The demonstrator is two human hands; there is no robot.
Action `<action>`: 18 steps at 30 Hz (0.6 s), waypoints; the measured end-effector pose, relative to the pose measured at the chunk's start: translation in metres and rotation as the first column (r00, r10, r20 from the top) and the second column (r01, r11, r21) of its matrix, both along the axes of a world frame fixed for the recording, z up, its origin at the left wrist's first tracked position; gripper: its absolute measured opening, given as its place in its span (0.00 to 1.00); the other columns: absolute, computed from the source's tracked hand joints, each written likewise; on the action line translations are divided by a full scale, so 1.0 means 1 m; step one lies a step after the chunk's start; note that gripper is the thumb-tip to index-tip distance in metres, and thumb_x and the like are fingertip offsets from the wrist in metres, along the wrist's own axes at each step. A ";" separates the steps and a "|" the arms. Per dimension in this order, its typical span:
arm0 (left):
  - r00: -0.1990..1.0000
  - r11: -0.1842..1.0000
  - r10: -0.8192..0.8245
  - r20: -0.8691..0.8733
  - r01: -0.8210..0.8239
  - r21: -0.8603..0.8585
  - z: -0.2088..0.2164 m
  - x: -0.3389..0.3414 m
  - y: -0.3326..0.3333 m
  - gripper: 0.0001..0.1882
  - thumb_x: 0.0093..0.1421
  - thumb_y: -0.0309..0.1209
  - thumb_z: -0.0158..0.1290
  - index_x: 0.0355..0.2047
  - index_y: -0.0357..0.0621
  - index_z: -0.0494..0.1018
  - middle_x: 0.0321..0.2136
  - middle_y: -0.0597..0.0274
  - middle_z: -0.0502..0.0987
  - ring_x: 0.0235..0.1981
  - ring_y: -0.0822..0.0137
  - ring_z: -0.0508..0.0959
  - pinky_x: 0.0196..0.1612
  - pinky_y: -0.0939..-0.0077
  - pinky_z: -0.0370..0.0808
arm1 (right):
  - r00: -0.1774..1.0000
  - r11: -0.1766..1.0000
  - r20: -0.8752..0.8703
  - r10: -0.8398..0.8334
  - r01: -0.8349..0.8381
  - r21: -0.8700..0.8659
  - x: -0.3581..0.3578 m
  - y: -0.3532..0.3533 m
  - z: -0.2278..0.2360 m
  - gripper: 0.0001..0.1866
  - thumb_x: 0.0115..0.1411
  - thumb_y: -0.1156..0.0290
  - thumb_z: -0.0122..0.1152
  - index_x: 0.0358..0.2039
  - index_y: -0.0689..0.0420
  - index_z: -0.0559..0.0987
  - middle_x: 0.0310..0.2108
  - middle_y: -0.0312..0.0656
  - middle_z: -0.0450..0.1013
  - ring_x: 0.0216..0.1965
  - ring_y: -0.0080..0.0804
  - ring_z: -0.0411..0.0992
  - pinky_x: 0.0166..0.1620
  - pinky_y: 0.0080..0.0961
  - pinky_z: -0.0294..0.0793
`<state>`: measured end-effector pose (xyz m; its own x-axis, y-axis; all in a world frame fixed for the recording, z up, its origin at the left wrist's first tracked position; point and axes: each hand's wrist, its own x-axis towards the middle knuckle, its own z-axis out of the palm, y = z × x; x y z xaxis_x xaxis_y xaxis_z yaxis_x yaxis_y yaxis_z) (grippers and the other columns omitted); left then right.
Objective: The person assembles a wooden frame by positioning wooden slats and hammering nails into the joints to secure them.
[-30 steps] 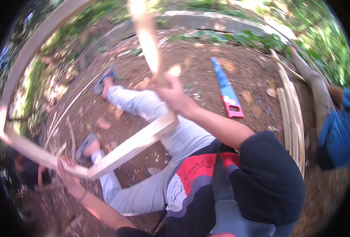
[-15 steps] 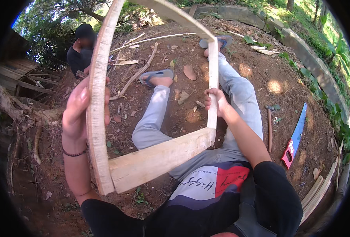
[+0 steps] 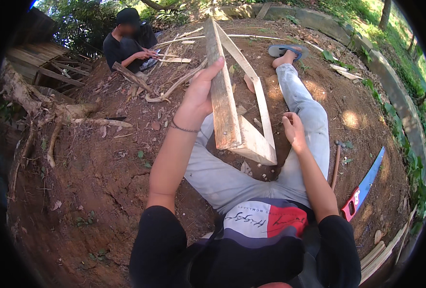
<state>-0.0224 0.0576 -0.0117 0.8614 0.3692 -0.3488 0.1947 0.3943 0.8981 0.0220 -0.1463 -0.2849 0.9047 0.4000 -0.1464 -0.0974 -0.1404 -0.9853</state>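
A four-sided wooden frame (image 3: 222, 91) of pale boards is tilted in front of me, its wide left board facing up. My left hand (image 3: 201, 90) grips that left board from the outside, thumb laid over its upper face and fingers hidden behind it. The near board (image 3: 255, 144) joins it at a corner above my lap. My right hand (image 3: 293, 130) is off the frame, by my right knee, its fingers loosely bent and nothing visible in them.
On the right lie a hammer (image 3: 337, 165) and a handsaw (image 3: 364, 185) with a red handle. Wooden strips (image 3: 383, 259) rest at lower right. Another person (image 3: 129, 43) crouches at far left, holding thin sticks. Tree roots (image 3: 44, 108) rise on the left; a low wall (image 3: 395, 91) curves along the right.
My left hand has swung the frame to the right and turned it, so it appears narrower. My right hand has let go of the frame's right board and moved away from it.
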 end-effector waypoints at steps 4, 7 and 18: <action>0.989 0.980 -0.039 0.140 0.065 -0.190 -0.010 0.008 -0.009 0.15 0.61 0.41 0.52 0.33 0.40 0.70 0.23 0.58 0.75 0.19 0.68 0.76 0.18 0.77 0.75 | 0.949 0.865 -0.126 0.288 -0.202 0.460 -0.048 -0.026 0.097 0.25 0.62 0.53 0.51 0.49 0.61 0.69 0.48 0.46 0.68 0.51 0.34 0.66 0.50 0.33 0.66; 0.974 0.966 -0.056 0.220 0.108 -0.234 -0.020 0.023 -0.017 0.15 0.61 0.41 0.52 0.32 0.41 0.70 0.24 0.61 0.75 0.19 0.71 0.76 0.18 0.78 0.75 | 0.951 0.793 0.154 0.268 -0.309 0.525 -0.071 -0.032 0.123 0.29 0.61 0.52 0.53 0.55 0.59 0.64 0.53 0.47 0.64 0.56 0.35 0.62 0.54 0.35 0.62; 0.926 0.872 -0.217 0.308 0.326 -0.365 -0.031 0.046 -0.023 0.18 0.65 0.42 0.45 0.44 0.39 0.69 0.40 0.50 0.77 0.33 0.58 0.79 0.33 0.65 0.79 | 0.708 0.904 0.607 0.362 -0.426 -0.043 -0.064 -0.073 0.126 0.38 0.54 0.67 0.59 0.63 0.60 0.55 0.62 0.58 0.55 0.62 0.53 0.57 0.63 0.40 0.56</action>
